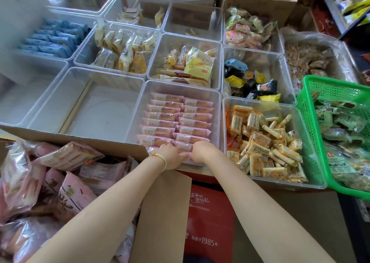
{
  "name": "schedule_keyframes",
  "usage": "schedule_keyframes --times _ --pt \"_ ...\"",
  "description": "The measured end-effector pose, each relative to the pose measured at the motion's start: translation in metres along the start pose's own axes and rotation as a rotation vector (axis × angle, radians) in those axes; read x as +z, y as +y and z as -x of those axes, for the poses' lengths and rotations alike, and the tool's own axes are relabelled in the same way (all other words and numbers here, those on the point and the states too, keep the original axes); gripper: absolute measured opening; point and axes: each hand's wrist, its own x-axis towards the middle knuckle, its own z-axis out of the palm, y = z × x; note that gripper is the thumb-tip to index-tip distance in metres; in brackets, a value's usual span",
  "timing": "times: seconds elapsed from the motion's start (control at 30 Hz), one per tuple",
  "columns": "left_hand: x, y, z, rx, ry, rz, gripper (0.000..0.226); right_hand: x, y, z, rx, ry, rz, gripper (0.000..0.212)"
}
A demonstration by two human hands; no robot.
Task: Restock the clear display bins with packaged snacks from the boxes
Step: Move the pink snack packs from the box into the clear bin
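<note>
Both hands sit at the 6 o'clock edge of the pink packets' bin [140, 102]. The left hand [172, 156] and right hand [200, 151] seem to pinch pink packets [178, 122], which lie long side 9-to-3.

Clear glossy plastic bin [217, 110], shiny film packets [160, 130], matt cardboard box [164, 212].

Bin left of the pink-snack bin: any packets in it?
No, the clear bin left of the pink snack packets shows only its bare bottom.

The fingers [185, 155] of both hands are hidden among the front pink snack packets [160, 140].
</note>
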Motion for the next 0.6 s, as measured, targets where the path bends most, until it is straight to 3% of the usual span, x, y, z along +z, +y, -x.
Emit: schedule_keyframes --times 0.07,0.13,0.23,0.3,0.47,0.6 --pt "-0.001 -0.002 -0.003 -0.036 0.072 0.063 0.029 -0.002 -0.003 0.001 0.004 0.118 -0.016 0.014" --pt "0.001 -0.002 -0.003 -0.078 0.111 0.088 0.036 -0.001 0.0 0.001 -0.014 0.179 -0.032 0.017" --pt "0.002 0.006 -0.001 -0.134 0.113 0.134 0.041 0.004 0.004 0.002 0.028 0.031 0.027 0.018" --pt "0.001 0.007 -0.004 -0.14 0.157 0.121 0.039 0.007 0.003 0.002 0.073 0.022 0.016 0.016" --pt "0.014 -0.001 -0.006 -0.049 0.31 0.039 0.038 0.008 0.006 -0.004 -0.067 0.414 -0.013 0.029" --pt "0.024 -0.001 -0.008 -0.033 0.287 -0.016 0.043 0.014 0.009 -0.015 -0.095 0.298 0.032 0.025"
